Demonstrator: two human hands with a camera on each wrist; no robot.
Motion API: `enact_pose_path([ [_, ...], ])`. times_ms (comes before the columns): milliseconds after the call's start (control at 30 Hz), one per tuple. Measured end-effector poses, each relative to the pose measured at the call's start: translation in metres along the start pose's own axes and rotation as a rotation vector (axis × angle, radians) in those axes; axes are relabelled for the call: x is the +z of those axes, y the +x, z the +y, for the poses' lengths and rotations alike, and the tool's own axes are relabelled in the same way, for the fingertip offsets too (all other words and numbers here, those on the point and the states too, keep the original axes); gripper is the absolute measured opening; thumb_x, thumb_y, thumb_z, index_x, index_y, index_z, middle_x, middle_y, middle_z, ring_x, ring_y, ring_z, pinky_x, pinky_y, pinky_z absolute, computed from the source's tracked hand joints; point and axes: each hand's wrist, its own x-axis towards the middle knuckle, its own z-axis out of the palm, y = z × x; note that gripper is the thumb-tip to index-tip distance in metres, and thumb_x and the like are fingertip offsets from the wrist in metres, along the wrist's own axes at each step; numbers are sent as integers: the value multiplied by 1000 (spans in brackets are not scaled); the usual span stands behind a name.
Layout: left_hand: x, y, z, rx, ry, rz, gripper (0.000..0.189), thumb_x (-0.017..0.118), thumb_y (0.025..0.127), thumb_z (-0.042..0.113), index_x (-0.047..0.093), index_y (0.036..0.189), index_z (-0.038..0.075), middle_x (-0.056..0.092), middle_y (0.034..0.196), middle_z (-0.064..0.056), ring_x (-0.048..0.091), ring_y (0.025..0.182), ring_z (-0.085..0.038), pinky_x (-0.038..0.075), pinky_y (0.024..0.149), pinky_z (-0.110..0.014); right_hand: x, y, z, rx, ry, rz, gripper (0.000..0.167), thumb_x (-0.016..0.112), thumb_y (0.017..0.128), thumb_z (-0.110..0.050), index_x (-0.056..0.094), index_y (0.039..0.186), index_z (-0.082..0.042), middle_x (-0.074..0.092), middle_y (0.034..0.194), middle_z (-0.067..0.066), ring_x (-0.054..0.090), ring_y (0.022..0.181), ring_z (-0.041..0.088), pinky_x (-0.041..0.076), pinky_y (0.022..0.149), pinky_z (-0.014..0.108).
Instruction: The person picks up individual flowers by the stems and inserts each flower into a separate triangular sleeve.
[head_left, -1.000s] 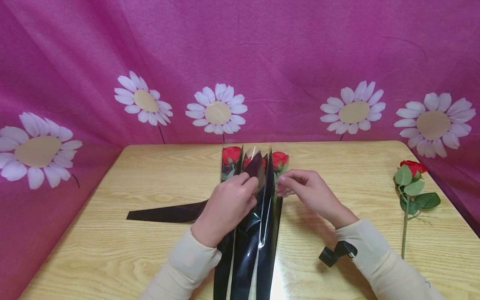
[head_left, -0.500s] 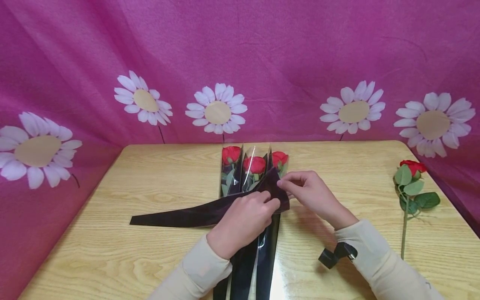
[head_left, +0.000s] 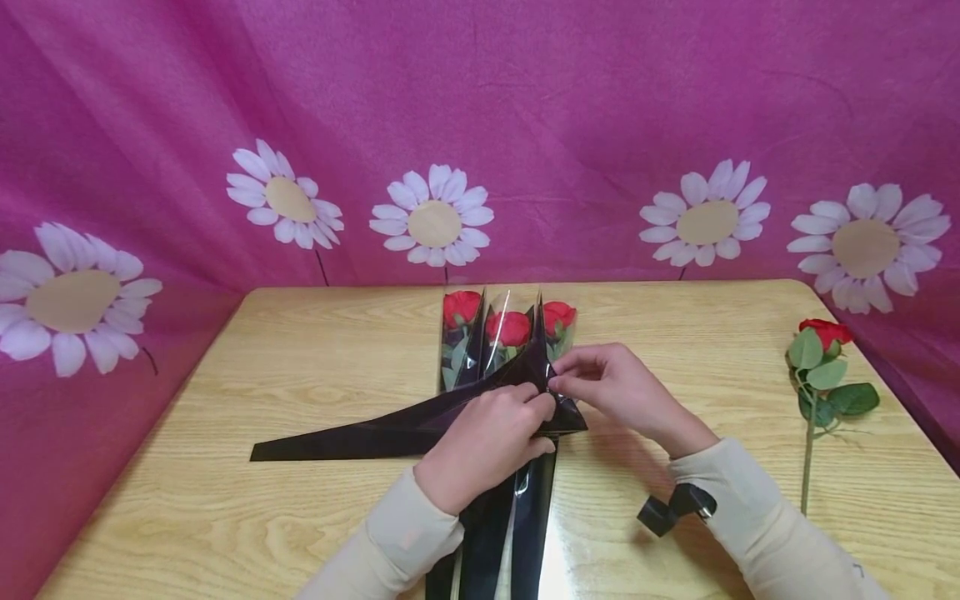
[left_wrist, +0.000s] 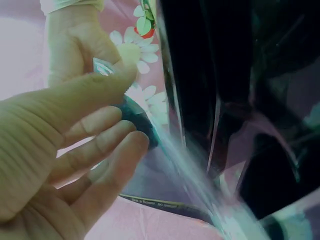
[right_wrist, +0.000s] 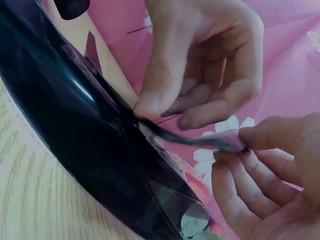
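A black tapered flower sleeve (head_left: 352,437) lies crosswise over three wrapped roses, its narrow end pointing left. My left hand (head_left: 491,442) grips this sleeve near its wide end, with the thumb and index finger on its edge. Opposite it, my right hand (head_left: 626,396) pinches the sleeve's clear film (right_wrist: 232,141) between thumb and fingertips. Beneath are the wrapped roses, with red heads on the left (head_left: 461,308), middle (head_left: 510,330) and right (head_left: 558,318), in clear-fronted black sleeves (head_left: 482,546) that run toward me. The crosswise sleeve and left hand cover their middles.
A loose red rose (head_left: 825,335) with green leaves (head_left: 855,400) and a bare stem lies at the table's right side. A black wrist-worn device (head_left: 658,515) hangs at my right cuff. Pink cloth with printed daisies (head_left: 435,223) rises behind the wooden table (head_left: 315,350).
My left hand has moved right and toward me, drawing the sleeve's wide end across the wrapped roses and uncovering the middle bloom. My right hand, almost in place, now pinches the sleeve's edge.
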Motion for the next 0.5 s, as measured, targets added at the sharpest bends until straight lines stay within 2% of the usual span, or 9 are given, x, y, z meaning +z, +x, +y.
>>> enact_pose_path([
  [100, -3, 1, -1, -13, -53, -6, 35, 84, 85, 43, 75, 105, 15, 71, 91, 3, 66, 76, -8, 60, 71, -21, 0, 0, -1, 1, -9, 6, 17, 74, 95, -18, 76, 107, -7, 79, 94, 7, 70, 86, 12, 55, 80, 25],
  [167, -4, 1, -1, -8, -45, 8, 35, 82, 87, 43, 75, 105, 15, 71, 92, 3, 66, 76, -8, 61, 72, -22, 0, 0, -1, 1, -7, 5, 17, 74, 95, -18, 76, 107, -7, 79, 94, 7, 70, 87, 12, 55, 80, 25],
  [333, -7, 0, -4, -3, 4, 96, 29, 79, 92, 34, 75, 113, 13, 73, 96, 1, 70, 82, -10, 62, 78, -24, 1, -1, -2, -14, 11, -2, 17, 76, 93, -20, 77, 105, -7, 79, 92, 8, 69, 83, 11, 55, 77, 24],
  [500, -11, -2, -9, -22, -53, 178, 30, 79, 92, 23, 71, 119, 13, 71, 94, 1, 66, 76, -9, 61, 73, -23, 3, -1, -3, -38, 21, -19, 17, 80, 90, -19, 76, 101, -6, 77, 88, 7, 67, 78, 9, 54, 71, 23],
])
